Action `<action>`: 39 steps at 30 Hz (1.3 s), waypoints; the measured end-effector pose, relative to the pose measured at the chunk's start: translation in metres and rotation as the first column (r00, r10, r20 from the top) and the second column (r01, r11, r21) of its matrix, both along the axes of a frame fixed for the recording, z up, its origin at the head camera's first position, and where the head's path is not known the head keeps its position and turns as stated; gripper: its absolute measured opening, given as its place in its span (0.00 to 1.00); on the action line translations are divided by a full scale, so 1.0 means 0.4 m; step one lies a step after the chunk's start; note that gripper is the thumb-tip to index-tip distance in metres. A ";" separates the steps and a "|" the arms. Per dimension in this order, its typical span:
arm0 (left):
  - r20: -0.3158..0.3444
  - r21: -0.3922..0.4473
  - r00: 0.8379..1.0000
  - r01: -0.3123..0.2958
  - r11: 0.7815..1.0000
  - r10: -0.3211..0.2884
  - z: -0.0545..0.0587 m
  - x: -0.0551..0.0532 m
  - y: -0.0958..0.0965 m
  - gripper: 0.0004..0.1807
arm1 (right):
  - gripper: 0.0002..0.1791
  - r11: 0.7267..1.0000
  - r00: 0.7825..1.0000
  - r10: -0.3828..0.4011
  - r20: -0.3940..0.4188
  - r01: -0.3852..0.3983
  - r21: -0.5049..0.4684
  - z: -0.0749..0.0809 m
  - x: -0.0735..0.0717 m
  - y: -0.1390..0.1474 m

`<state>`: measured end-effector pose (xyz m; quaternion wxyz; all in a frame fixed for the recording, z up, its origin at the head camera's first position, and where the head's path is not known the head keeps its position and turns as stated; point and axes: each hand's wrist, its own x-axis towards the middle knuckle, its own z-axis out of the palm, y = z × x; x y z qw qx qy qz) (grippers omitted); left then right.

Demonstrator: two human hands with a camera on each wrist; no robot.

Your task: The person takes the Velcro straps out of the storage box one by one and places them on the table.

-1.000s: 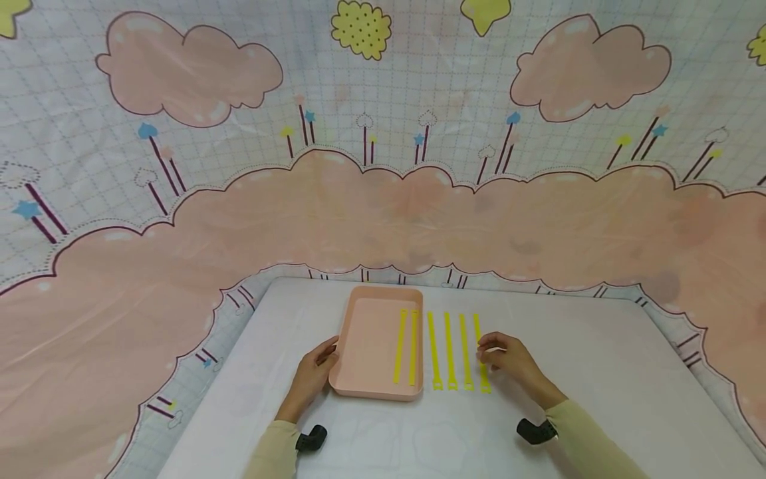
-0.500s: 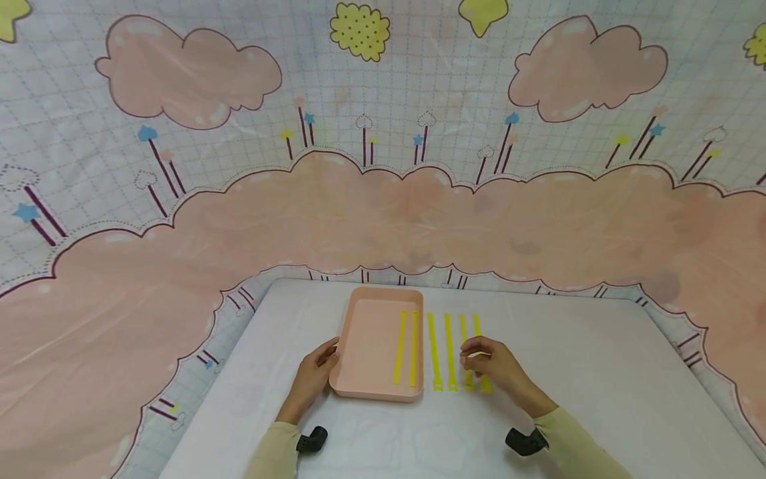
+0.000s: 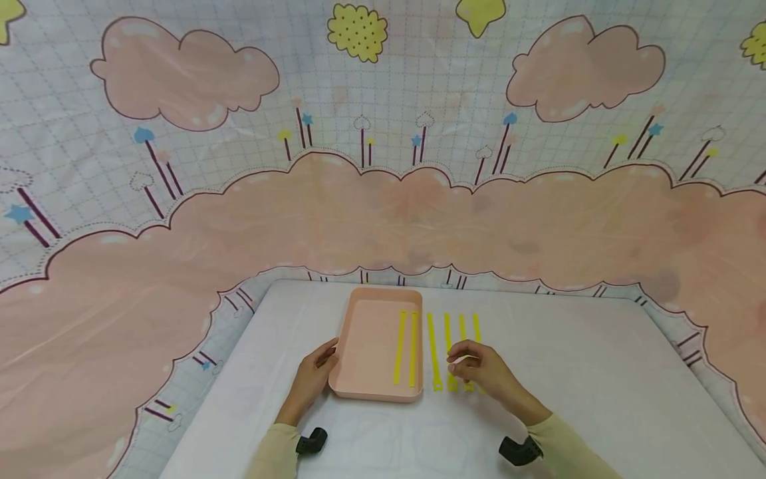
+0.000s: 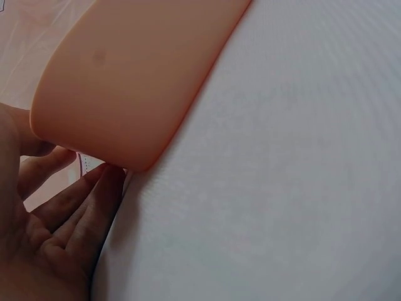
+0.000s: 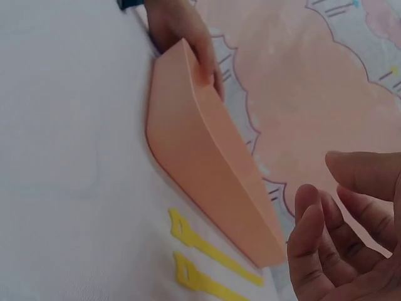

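A peach-coloured tray point(image 3: 366, 346) lies on the white table, with two yellow hook-and-loop cable ties point(image 3: 399, 349) inside along its right side. My left hand point(image 3: 314, 372) holds the tray by its left side; the left wrist view has the thumb at the rim and fingertips against the outer wall point(image 4: 125, 119). Right of the tray, several more yellow cable ties point(image 3: 433, 352) lie in a row, slotted heads toward me. Over this row hovers my right hand point(image 3: 486, 369), hiding parts of the ties beneath. Its fingers are loosely bent with nothing between them point(image 5: 351, 238).
A white table point(image 3: 598, 372) extends on both sides of the tray. Behind it hangs a cloth point(image 3: 383, 219) printed with pink clouds and stars. Each wrist carries a black camera band point(image 3: 520, 451).
My right hand has moved left from the rightmost cable tie across the row toward the tray. The left hand and the tray have stayed in place.
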<state>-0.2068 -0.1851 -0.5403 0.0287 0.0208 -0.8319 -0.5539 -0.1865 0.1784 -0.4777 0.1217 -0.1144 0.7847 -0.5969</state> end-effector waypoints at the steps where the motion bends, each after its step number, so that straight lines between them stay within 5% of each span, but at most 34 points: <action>1: 0.000 0.000 1.000 0.000 1.000 0.000 0.000 0.000 0.000 0.23 | 0.18 1.000 1.000 0.009 -0.005 -0.009 0.001 0.003 0.002 -0.003; 17: 0.003 0.001 1.000 -0.004 1.000 0.004 -0.001 0.004 0.000 0.23 | 0.14 0.994 0.977 0.099 -0.190 -0.086 0.074 0.024 0.002 -0.068; 39: -0.006 -0.017 1.000 -0.012 1.000 0.012 0.000 0.001 0.002 0.23 | 0.12 0.992 0.952 0.092 -0.292 -0.060 0.114 0.017 -0.045 -0.136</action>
